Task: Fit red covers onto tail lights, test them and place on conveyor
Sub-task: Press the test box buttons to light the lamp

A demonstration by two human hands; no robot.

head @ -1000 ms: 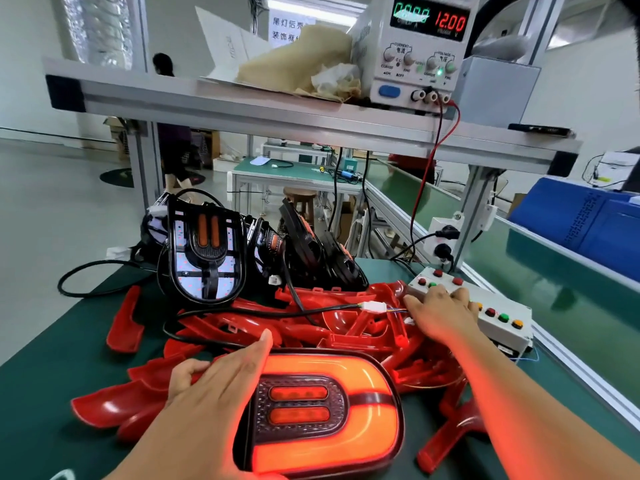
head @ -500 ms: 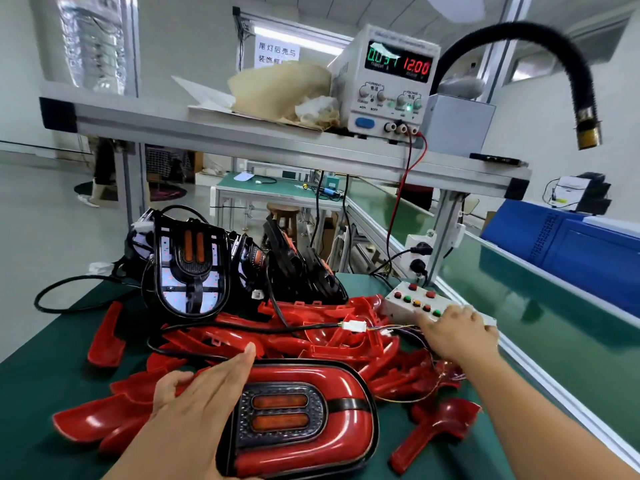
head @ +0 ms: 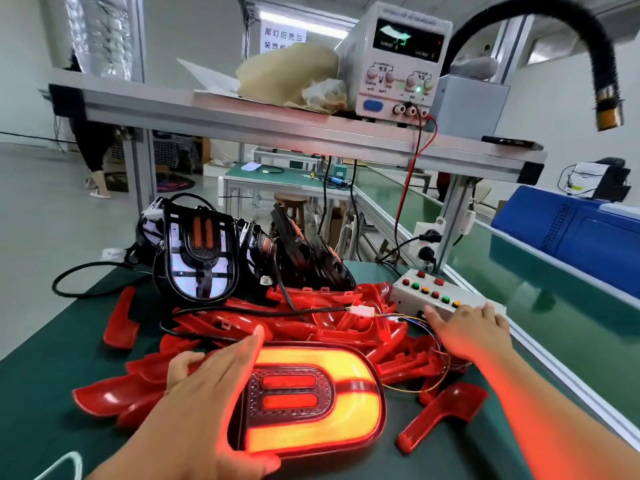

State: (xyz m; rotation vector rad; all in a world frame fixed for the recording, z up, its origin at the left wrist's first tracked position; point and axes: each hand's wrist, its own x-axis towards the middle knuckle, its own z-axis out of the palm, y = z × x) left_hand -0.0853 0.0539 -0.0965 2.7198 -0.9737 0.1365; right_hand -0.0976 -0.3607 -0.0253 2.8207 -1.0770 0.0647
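the left hand (head: 211, 393) lies open and flat on the lit tail light (head: 311, 393) at the table's (head: 52, 375) near edge; the right hand (head: 467, 332), fingers spread, presses the button box (head: 440, 296) by the right edge.

- Bright, even daylight-white room, strongest from the right window side and ceiling strips.
- Strong orange-red glow from the lit tail light (head: 311, 398), tinting the left hand (head: 211, 386) and right hand (head: 467, 334).
- Washed-out, unreadable display on the power supply (head: 398, 60).
- Wide-angle bending at the edges; slight motion softness throughout.
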